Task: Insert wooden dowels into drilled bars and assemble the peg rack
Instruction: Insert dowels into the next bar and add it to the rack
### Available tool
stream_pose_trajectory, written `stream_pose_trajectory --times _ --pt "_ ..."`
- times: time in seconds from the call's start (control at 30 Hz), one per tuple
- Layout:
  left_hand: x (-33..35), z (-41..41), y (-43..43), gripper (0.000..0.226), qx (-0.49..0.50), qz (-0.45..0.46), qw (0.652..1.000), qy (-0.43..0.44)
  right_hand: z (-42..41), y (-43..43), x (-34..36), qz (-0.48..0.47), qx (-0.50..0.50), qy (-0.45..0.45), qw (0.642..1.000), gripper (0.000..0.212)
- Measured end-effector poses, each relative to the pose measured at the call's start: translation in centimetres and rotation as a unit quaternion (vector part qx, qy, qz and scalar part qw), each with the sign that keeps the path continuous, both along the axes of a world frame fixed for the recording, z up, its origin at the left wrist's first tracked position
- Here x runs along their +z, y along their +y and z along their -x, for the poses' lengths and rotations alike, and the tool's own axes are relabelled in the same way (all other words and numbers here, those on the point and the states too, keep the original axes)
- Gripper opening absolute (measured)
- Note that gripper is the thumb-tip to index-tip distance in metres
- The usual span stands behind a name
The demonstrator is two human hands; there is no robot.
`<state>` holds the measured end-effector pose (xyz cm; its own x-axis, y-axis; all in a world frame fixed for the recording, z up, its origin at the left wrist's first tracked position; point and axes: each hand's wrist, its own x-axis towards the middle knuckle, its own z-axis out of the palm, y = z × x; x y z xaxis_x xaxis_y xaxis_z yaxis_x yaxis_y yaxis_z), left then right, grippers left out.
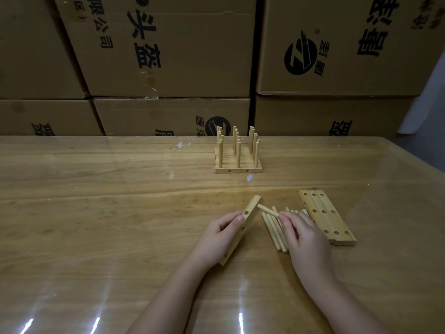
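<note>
My left hand grips a drilled wooden bar tilted on its edge, its holed face turned to the right. My right hand pinches a wooden dowel, whose free end points at the bar's upper end, just short of touching it. A loose pile of dowels lies on the table between my hands, partly hidden under my right hand. Three more drilled bars lie side by side to the right. An assembled peg rack with several upright dowels stands farther back.
The work surface is a glossy wooden table with white flecks near the rack. Stacked cardboard boxes form a wall along the table's far edge. The table's right edge slants off at the upper right.
</note>
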<state>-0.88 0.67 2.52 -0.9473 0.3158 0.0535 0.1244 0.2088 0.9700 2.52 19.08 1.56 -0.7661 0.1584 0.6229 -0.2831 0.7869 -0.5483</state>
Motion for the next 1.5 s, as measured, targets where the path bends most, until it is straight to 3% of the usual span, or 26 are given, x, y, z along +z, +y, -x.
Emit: stream_pose_trajectory --times 0.6,0.83,1.13,1.5 --pt "-0.19 -0.05 0.19 0.026 -0.021 0.043 0.998 0.035 0.06 -0.04 -0.27 -0.026 0.005 0.000 1.000 0.018" --pt "-0.58 0.29 0.18 0.022 0.019 0.016 1.000 0.004 0.30 -0.20 -0.16 0.111 -0.001 -0.009 0.994 0.047" --pt "-0.46 0.25 0.17 0.020 0.049 0.006 0.999 -0.023 0.43 0.08 -0.06 0.080 -0.011 -0.004 0.997 0.042" --pt "0.08 -0.01 0.20 0.022 0.038 0.043 0.998 0.003 0.37 0.17 -0.10 0.070 -0.008 0.000 0.997 0.033"
